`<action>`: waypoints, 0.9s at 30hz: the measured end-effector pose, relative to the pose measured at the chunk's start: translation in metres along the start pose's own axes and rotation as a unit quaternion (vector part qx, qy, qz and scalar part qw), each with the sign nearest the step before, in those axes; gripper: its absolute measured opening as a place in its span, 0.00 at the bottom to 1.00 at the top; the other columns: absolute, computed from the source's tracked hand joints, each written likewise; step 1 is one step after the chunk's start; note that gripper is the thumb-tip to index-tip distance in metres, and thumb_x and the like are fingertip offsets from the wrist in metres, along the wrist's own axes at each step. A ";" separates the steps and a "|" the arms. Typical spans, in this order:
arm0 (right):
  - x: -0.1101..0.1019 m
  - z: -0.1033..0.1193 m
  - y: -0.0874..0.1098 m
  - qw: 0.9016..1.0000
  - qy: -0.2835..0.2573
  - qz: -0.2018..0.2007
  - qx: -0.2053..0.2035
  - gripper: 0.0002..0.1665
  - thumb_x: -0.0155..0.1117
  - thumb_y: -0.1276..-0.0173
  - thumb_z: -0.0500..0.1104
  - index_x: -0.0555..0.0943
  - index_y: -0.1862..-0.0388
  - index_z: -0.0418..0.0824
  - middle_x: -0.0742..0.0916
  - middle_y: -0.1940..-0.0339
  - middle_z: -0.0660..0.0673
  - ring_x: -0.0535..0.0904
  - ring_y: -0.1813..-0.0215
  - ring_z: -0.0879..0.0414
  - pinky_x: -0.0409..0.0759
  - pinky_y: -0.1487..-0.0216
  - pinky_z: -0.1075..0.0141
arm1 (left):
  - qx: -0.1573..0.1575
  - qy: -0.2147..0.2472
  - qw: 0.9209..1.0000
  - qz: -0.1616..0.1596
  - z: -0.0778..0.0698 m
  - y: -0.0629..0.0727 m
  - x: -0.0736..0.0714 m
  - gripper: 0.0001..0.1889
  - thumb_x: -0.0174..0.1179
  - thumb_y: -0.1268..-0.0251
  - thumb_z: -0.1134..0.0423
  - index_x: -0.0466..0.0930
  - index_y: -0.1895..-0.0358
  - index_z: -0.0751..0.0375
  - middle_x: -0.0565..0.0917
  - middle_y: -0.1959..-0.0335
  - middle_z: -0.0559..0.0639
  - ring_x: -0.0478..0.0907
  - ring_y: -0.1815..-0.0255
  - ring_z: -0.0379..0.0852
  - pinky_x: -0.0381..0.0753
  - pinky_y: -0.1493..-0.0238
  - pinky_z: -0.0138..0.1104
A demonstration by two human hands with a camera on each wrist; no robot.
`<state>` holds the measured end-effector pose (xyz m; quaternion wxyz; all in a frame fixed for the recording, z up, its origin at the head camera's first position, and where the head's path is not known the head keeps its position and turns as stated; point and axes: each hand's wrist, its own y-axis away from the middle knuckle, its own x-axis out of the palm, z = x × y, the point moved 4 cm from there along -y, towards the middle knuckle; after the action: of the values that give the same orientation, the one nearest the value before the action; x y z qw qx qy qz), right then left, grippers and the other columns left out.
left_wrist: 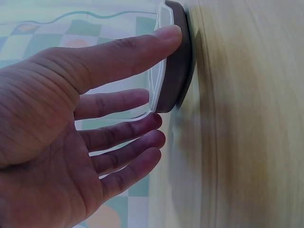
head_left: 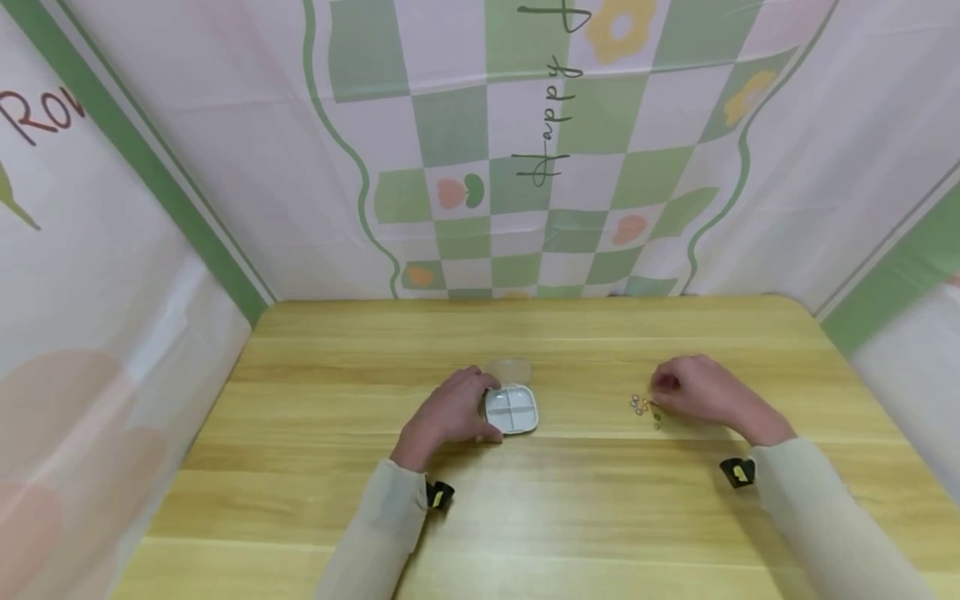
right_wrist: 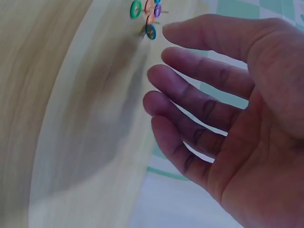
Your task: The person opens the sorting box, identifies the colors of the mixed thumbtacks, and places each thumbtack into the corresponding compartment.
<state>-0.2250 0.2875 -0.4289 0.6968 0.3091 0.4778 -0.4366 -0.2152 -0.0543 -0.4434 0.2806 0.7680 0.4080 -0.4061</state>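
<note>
A small white pill box (head_left: 512,409) with four compartments and a dark underside stands on the table, its clear lid (head_left: 509,370) folded back. My left hand (head_left: 457,410) holds it from the left. In the left wrist view, the thumb presses on the dark side (left_wrist: 176,71) and a fingertip reaches the rim. To the right lie several small coloured discs (head_left: 640,405) with thin metal posts, like studs or tacks. The right hand (head_left: 701,390) hovers beside them, thumb and fingers loosely bent and apart, nothing between them. A blue disc (right_wrist: 150,32) is nearest its fingertips in the right wrist view.
Both hands work over a light wooden table (head_left: 585,517). Patterned cloth (head_left: 517,125) hangs behind the table's far edge and at both sides. Each wrist carries a small black camera mount, one by the left sleeve (head_left: 378,521), one by the right sleeve (head_left: 817,500).
</note>
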 end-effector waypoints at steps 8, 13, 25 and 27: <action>0.003 -0.004 0.003 0.999 -0.008 0.030 0.010 0.04 0.75 0.39 0.41 0.88 0.68 0.41 0.84 0.73 0.55 0.77 0.70 0.61 0.78 0.66 0.61 | -0.001 0.000 1.000 0.001 0.000 0.000 0.000 0.37 0.82 0.52 0.54 0.79 0.38 0.63 0.79 0.47 0.52 0.73 0.48 0.48 0.74 0.41 0.42; 0.005 -0.002 0.001 1.000 -0.012 0.029 0.003 0.04 0.75 0.37 0.41 0.88 0.69 0.43 0.84 0.74 0.57 0.76 0.71 0.63 0.78 0.66 0.62 | -0.001 0.004 1.000 0.003 0.001 -0.001 0.000 0.37 0.82 0.52 0.54 0.79 0.38 0.62 0.79 0.47 0.52 0.73 0.48 0.48 0.74 0.41 0.42; 0.005 0.001 0.000 1.000 -0.007 0.031 -0.001 0.03 0.75 0.38 0.38 0.88 0.70 0.45 0.84 0.75 0.57 0.76 0.71 0.62 0.77 0.66 0.61 | 0.001 -0.003 1.000 0.003 0.001 -0.001 0.001 0.37 0.82 0.53 0.53 0.79 0.37 0.62 0.79 0.45 0.53 0.73 0.46 0.49 0.74 0.40 0.42; 0.005 0.001 0.000 1.000 -0.008 0.029 -0.002 0.03 0.75 0.38 0.38 0.88 0.70 0.45 0.84 0.74 0.57 0.76 0.70 0.62 0.78 0.65 0.60 | 0.000 -0.006 1.000 0.004 0.002 -0.001 0.001 0.38 0.82 0.53 0.53 0.79 0.37 0.62 0.79 0.44 0.53 0.73 0.45 0.49 0.74 0.40 0.42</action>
<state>-0.2241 0.2851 -0.4329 0.7136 0.3180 0.4635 -0.4181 -0.2168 -0.0546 -0.4456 0.2846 0.7674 0.4031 -0.4094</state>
